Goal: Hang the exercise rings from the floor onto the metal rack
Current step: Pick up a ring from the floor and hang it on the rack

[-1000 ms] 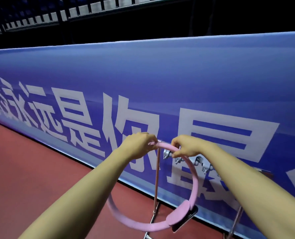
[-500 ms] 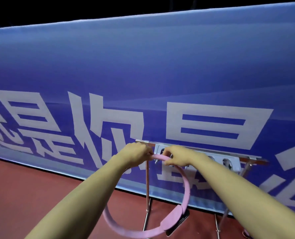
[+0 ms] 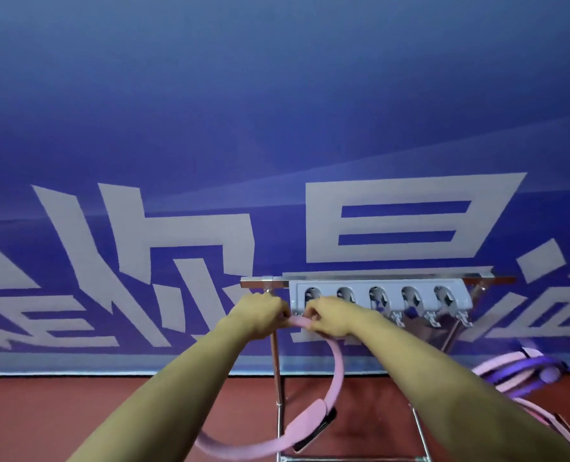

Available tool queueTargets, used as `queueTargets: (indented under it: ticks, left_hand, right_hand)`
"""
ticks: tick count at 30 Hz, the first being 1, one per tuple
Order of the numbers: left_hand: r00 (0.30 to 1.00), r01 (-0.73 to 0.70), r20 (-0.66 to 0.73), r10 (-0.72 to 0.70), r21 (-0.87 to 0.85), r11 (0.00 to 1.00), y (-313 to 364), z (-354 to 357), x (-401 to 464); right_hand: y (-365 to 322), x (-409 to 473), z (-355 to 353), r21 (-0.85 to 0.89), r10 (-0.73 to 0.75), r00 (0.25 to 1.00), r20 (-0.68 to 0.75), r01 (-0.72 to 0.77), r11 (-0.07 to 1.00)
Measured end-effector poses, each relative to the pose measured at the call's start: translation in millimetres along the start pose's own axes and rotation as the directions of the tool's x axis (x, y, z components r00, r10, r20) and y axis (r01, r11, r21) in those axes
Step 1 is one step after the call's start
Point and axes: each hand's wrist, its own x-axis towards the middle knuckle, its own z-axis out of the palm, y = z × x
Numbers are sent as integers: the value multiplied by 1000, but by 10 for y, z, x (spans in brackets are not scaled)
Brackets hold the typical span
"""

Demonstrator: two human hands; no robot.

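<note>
- The pink ring [image 3: 338, 368] hangs in the air in front of the metal rack [image 3: 380, 300], its top at the left end of the rack's grey hook strip.
- The left hand [image 3: 260, 315] and right hand [image 3: 327, 318] both grip the ring's top, fingers curled round it, close together.
- More rings [image 3: 523, 371], pink and purple, lie on the red floor [image 3: 44, 411] by the rack's right leg.

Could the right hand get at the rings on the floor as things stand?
Probably not right away. The right hand and left hand both grip the top of the pink ring at the rack. The floor rings lie low to the right, with nothing blocking them once it lets go.
</note>
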Motion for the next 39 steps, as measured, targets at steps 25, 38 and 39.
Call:
queueTargets:
  ticks: [25, 38, 39]
  left_hand:
    - [993, -62, 77, 85, -262, 963, -368, 335, 569]
    - [973, -204, -225, 58, -707, 677, 375, -190, 909]
    - [970, -224, -233, 69, -749, 623, 511, -219, 937]
  right_hand:
    - [163, 469, 53, 77, 124, 991, -55, -120, 990]
    - [430, -339, -99, 377, 274, 890, -364, -128, 917]
    - [484, -474, -102, 405, 293, 871, -395, -122, 906]
